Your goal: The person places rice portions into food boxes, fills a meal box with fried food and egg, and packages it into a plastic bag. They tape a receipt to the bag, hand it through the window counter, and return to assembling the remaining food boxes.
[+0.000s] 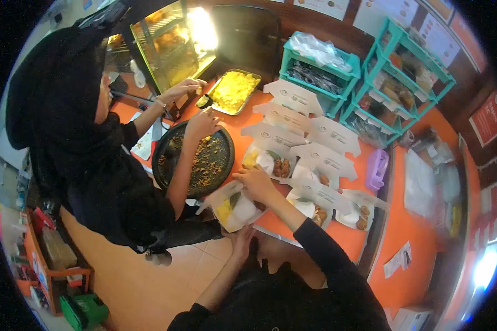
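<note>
My left hand (pixel 241 240) grips a white paper food box (pixel 232 225) from below at the counter's front edge. Yellow food, a bit of green and a white mound that looks like rice lie in this box. My right hand (pixel 257 185) is over the box, fingers bent together; whatever they hold, if anything, is hidden. Just beyond it stands an open box (pixel 266 140) with yellow food, white rice and brown fried pieces. More open boxes stand to the right, including one with fried pieces (pixel 319 214) and a box at the end (pixel 350 220).
At left, a co-worker in black (pixel 88 149) reaches over a dark round pan (pixel 174 185) with crumbs, near a foil tray of yellow food (pixel 258 83). Behind are teal baskets (pixel 342 69) and a lit display case (pixel 165 49). A purple holder (pixel 376 170) stands right.
</note>
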{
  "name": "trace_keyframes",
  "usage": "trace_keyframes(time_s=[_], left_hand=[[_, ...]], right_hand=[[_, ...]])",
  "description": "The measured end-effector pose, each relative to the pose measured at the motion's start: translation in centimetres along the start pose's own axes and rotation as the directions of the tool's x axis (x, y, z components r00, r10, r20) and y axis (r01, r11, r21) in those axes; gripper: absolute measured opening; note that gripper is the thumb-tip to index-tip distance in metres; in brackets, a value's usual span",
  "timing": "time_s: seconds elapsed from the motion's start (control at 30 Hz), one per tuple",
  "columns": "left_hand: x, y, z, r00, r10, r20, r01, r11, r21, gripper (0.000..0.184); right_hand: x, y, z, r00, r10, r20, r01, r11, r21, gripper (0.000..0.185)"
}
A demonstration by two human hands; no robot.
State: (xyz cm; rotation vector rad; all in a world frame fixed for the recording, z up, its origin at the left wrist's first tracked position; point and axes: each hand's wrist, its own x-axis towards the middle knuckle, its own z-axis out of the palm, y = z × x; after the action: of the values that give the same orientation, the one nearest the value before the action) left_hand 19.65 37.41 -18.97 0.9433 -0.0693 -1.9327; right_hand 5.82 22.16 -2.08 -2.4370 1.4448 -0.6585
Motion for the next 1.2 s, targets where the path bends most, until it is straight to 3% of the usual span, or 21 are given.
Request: trace_keyframes(time_s=[0.07,0.13,0.2,0.27,0.33,0.4,0.5,0.6,0.67,0.73,0.83,0.87,0.9,0.93,0.97,1.0,1.03,1.1,1.13,1.17,1.2], left_hand=[[-4.0,2.6,6.0,0.933,0.326,-0.154,-0.278,0.922,0.268,0.085],[-2.6,3.1,3.7,0.903,0.405,-0.147,-0.252,0.773,0.582,0.09],[-1.0,4.3,1.7,0.953,0.304,0.021,-0.273,0.82,0.504,0.092],[1.7,6.6,-1.5,0.976,0.21,0.059,-0.19,0.691,0.697,0.091],[4.9,8.3,-4.1,0.964,0.175,0.201,-0.266,0.703,0.659,0.086],[1.5,10.5,2.3,0.979,0.103,0.179,-0.206,0.504,0.838,0.078],[3.2,11.7,3.4,0.981,0.035,0.191,-0.181,0.526,0.831,0.073],[0.7,11.1,11.5,0.948,0.128,0.292,-0.316,0.487,0.814,0.068],[2.8,13.9,18.9,0.856,-0.396,0.334,0.158,0.813,0.561,0.048],[4.3,14.8,23.5,0.484,-0.701,0.524,0.695,0.672,0.256,0.035],[1.7,14.2,20.6,0.691,-0.645,0.327,0.252,0.639,0.727,0.034],[0.0,13.1,21.2,0.65,-0.724,0.229,0.608,0.677,0.414,0.031],[-1.8,11.9,21.8,0.565,-0.807,0.172,0.819,0.574,-0.002,0.028],[-3.1,10.9,22.4,0.456,-0.874,0.171,0.834,0.352,-0.425,0.026],[-3.7,10.3,22.5,0.348,-0.91,0.223,0.647,0.061,-0.76,0.026],[-2.9,10.3,21.7,0.352,-0.91,0.219,0.644,0.065,-0.763,0.026],[-1.3,10.2,20.6,0.459,-0.869,0.186,0.606,0.153,-0.781,0.031],[0.8,10.1,21.0,0.561,-0.816,0.141,0.551,0.241,-0.799,0.037],[1.6,9.4,22.5,0.41,-0.852,0.326,0.249,-0.239,-0.938,0.032],[2.7,8.6,24.1,0.338,-0.77,0.541,-0.166,-0.615,-0.771,0.026],[3.5,7.9,26.0,0.361,-0.689,0.628,-0.369,-0.724,-0.583,0.024]], right_hand=[[-0.4,-0.2,-0.2,0.989,0.139,0.054,-0.134,0.987,-0.085,0.045],[-1.6,0.9,0.9,0.96,0.15,-0.238,-0.179,0.978,-0.107,0.045],[-2.9,0.2,1.6,0.881,0.146,-0.45,-0.164,0.987,-0.001,0.044],[-4.9,-1.3,1.7,0.887,0.136,-0.442,-0.195,0.976,-0.093,0.041],[-8.5,-4.5,-0.7,0.898,0.258,-0.356,-0.242,0.966,0.091,0.038],[-12.7,-5.6,-1.7,0.86,0.258,-0.441,-0.216,0.966,0.143,0.032],[-18.0,-5.2,-3.3,0.785,0.404,-0.469,-0.326,0.914,0.241,0.018],[-22.6,-4.0,-5.9,0.698,0.564,-0.441,-0.471,0.826,0.31,0.012],[-24.4,-2.6,-7.5,0.618,0.55,-0.561,-0.445,0.834,0.327,0.021],[-26.0,-1.7,-9.7,0.539,0.632,-0.557,-0.532,0.768,0.356,0.023],[-28.3,-0.1,-13.8,0.497,0.715,-0.492,-0.572,0.697,0.434,0.023],[-29.2,0.5,-15.0,0.451,0.75,-0.484,-0.593,0.657,0.466,0.022],[-30.4,1.5,-15.8,0.423,0.765,-0.485,-0.61,0.636,0.473,0.022],[-31.7,2.5,-16.6,0.42,0.766,-0.487,-0.609,0.636,0.474,0.022],[-33.1,3.5,-17.5,0.352,0.74,-0.573,-0.614,0.645,0.455,0.022],[-34.3,4.3,-18.3,0.282,0.705,-0.651,-0.62,0.652,0.437,0.023],[-35.6,5.1,-19.3,0.284,0.707,-0.648,-0.618,0.651,0.44,0.023],[-37.6,6.6,-21.1,0.155,0.796,-0.585,-0.696,0.508,0.507,0.024],[-38.1,7.3,-21.8,0.154,0.801,-0.579,-0.697,0.503,0.51,0.024],[-38.5,8.0,-22.4,0.143,0.8,-0.582,-0.696,0.499,0.516,0.023],[-38.8,8.7,-22.7,0.132,0.8,-0.585,-0.694,0.496,0.521,0.023]])
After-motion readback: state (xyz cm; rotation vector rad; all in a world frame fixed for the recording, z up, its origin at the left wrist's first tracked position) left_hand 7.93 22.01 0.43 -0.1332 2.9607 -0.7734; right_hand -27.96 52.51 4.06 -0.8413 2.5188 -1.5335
